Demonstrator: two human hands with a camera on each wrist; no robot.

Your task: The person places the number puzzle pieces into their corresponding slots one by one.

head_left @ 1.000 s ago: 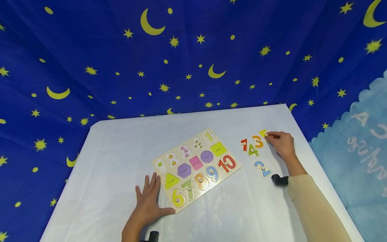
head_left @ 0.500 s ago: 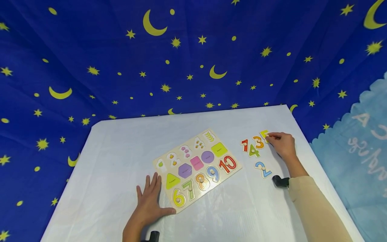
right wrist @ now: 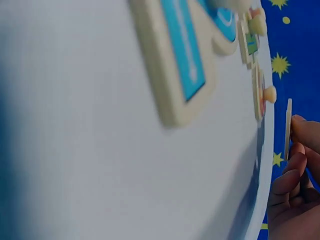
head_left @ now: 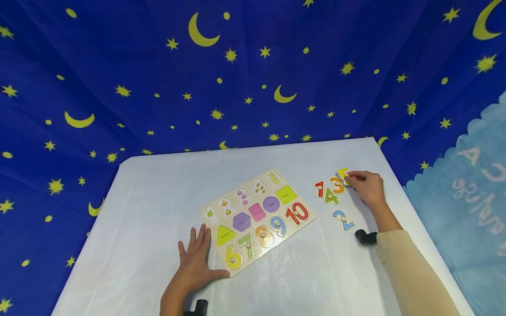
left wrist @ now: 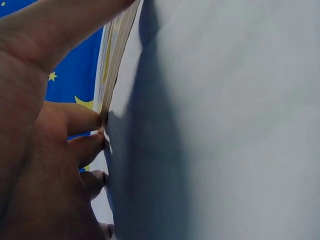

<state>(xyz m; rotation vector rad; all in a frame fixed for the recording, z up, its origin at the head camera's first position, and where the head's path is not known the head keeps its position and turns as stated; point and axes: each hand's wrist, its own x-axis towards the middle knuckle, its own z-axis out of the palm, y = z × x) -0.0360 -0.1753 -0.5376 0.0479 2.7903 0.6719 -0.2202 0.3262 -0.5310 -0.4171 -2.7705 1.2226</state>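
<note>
My right hand (head_left: 367,188) pinches a yellow number 5 puzzle piece (head_left: 342,171) between thumb and fingers. In the right wrist view the 5 (right wrist: 288,130) stands on edge to the camera, with a gap between it and the tabletop. My left hand (head_left: 193,272) lies spread at the left end of the wooden number puzzle board (head_left: 274,243). In the left wrist view, fingertips touch the board's edge (left wrist: 117,60). Beside the 5 lie the orange 3 (head_left: 337,185), green 4 (head_left: 330,196) and red 1 (head_left: 319,189), with the blue 2 (head_left: 343,220) nearer me.
Knobbed pieces 6 (head_left: 233,257) through 10 (head_left: 297,213) sit in the board's near row. Its far row has bare number recesses with fruit pictures, and coloured shapes run between. A white-covered table (head_left: 158,188) meets a blue star-patterned cloth (head_left: 245,57) behind.
The right hand has shifted the 5 slightly left and away from me, after a small move back toward the right. My left hand stays on the board.
</note>
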